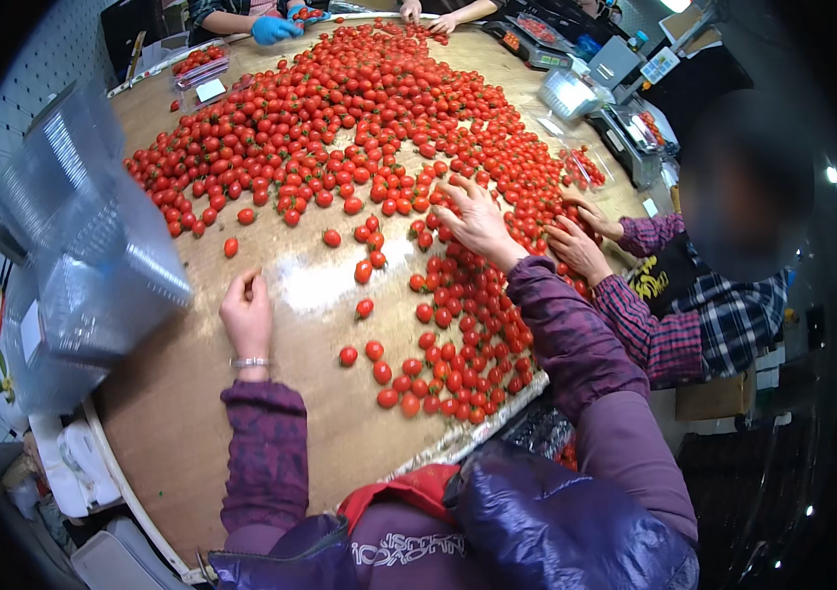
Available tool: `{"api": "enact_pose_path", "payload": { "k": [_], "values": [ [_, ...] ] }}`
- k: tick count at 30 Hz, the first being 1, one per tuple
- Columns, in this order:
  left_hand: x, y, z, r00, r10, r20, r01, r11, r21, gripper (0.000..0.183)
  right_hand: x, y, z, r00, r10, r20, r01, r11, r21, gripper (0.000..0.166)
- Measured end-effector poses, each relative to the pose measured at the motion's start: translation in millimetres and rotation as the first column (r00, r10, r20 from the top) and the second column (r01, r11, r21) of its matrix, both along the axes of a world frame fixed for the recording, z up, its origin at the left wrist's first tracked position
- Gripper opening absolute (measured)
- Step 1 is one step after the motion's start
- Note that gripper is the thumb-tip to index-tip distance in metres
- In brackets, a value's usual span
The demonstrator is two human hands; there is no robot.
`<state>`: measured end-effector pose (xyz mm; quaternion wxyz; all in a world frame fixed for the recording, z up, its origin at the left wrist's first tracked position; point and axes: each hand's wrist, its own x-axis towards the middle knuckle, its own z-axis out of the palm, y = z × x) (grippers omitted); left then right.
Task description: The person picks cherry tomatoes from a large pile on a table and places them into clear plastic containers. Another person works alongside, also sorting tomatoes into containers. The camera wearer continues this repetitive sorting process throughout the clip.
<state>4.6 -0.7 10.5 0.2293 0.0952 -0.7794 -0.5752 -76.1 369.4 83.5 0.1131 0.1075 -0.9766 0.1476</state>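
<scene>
A wide spread of red cherry tomatoes [330, 103] covers much of the wooden tabletop [190, 413]. My left hand [247, 310], with a metal bracelet at the wrist, is curled into a loose fist over bare wood. Nothing shows in its fingers, though the palm is hidden. To the right, my right hand [479, 225] reaches onto the near edge of the pile, fingers apart and touching or just above tomatoes. Between my arms, a looser group of tomatoes [455, 369] lies by the table's near edge, with a few single ones [364, 308] to its left.
Stacked clear plastic punnets [109, 251] stand at the left. A filled punnet [201, 70] is at the far left. Scales [625, 144] line the right side. A co-worker's hands [573, 236] work close beside my right arm; a blue-gloved hand [276, 29] and bare hands [429, 16] are opposite.
</scene>
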Motion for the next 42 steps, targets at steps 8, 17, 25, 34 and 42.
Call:
{"api": "enact_pose_path", "payload": {
  "k": [8, 17, 25, 34, 42],
  "values": [
    [15.5, 10.3, 19.1, 0.991, 0.035, 0.126, -0.033, 0.999, -0.013, 0.013, -67.1, -23.4, -40.7, 0.987, -0.003, 0.163, -0.025, 0.985, 0.168, 0.064],
    [11.9, 12.2, 27.2, 0.985, 0.037, 0.17, -0.034, 0.999, -0.021, 0.014, -61.2, -32.2, -21.9, 0.99, 0.119, 0.074, -0.117, 0.992, -0.043, 0.041],
    [10.3, 8.0, 29.1, 0.982, 0.019, 0.186, -0.021, 1.0, 0.008, 0.014, -70.6, -23.0, -9.0, 0.971, -0.072, 0.229, 0.055, 0.995, 0.082, 0.056],
    [15.2, 8.2, 28.1, 0.974, 0.03, 0.225, -0.048, 0.996, 0.075, 0.013, -42.5, 8.3, 0.9, 0.971, -0.124, 0.206, 0.151, 0.981, -0.12, 0.05],
    [8.6, 9.8, 16.2, 0.98, 0.01, 0.2, -0.014, 1.0, 0.018, 0.015, -48.8, 16.0, -27.9, 0.964, -0.203, 0.171, 0.199, 0.979, 0.037, 0.042]
  ]
}}
